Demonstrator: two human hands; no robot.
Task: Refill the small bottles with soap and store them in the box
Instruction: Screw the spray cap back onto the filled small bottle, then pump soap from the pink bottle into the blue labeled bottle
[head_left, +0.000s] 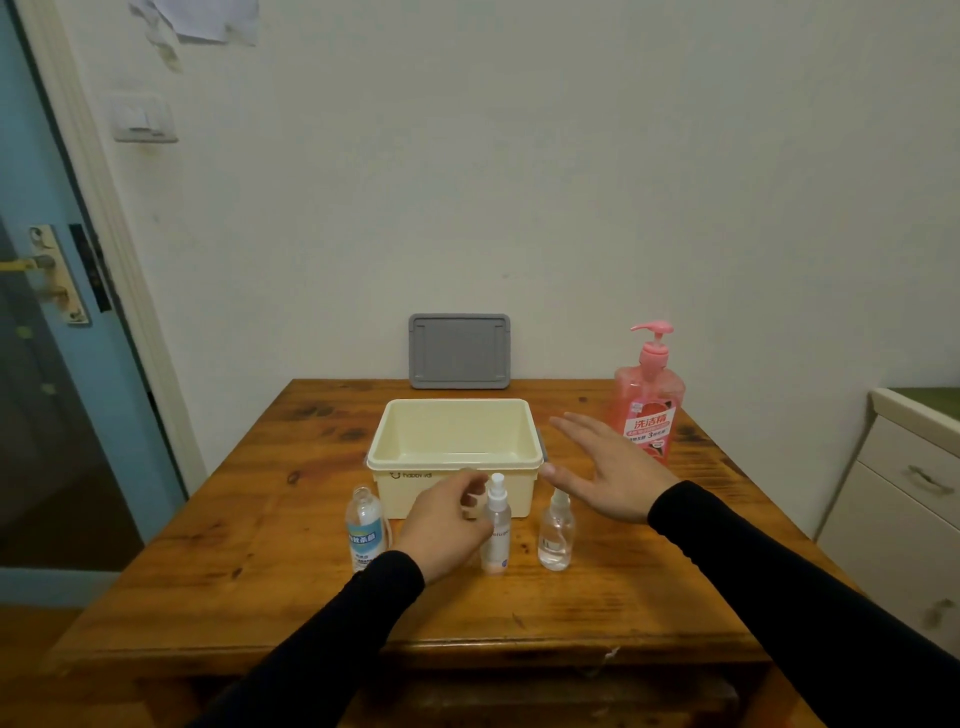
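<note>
Clear small plastic spray bottle (496, 525) upright on wooden table (260, 545), just before empty cream plastic box (454, 441). Left hand (447, 525) loosely curled beside it, gripping nothing; right hand (608, 467) spread, hovering. Grip body firmly, unscrew top before fetching pink pump soap bottle (647, 405).

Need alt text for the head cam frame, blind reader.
A person's left hand reaches for the middle of three small bottles standing on a wooden table before an open cream box; the right hand hovers open near a pink soap pump bottle.
</note>
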